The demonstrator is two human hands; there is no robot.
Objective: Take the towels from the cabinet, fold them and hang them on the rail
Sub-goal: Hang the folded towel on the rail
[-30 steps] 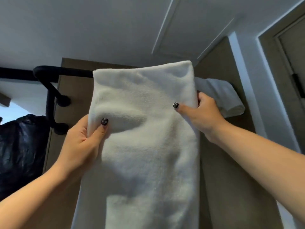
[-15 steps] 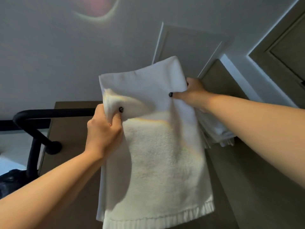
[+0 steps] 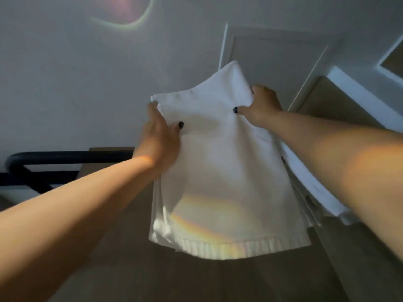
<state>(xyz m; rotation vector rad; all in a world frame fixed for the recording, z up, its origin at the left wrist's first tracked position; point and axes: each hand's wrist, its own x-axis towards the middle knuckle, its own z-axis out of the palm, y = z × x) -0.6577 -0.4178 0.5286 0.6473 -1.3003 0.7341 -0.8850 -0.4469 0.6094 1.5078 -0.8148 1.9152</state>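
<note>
A folded white towel [image 3: 224, 188] hangs in front of me, lifted high toward the ceiling, its ribbed hem at the bottom. My left hand [image 3: 159, 140] grips its left edge near the top, thumb on the front. My right hand [image 3: 259, 107] pinches the right edge near the top. A black rail [image 3: 65, 156] runs in from the left and passes behind my left hand; whether the towel rests on it is hidden. A second white towel [image 3: 314, 184] hangs behind my right forearm.
The rail bends down at its left end [image 3: 15, 166] toward a wall bracket. A brown wall panel [image 3: 218, 280] stands behind the towels. The white ceiling [image 3: 76, 73] with a recessed panel is overhead. A white door frame [image 3: 359, 90] runs at the right.
Both hands have raised the towel's top higher and the view has tilted further up. My left hand has slid from a pinch at the edge to a flatter grip along it.
</note>
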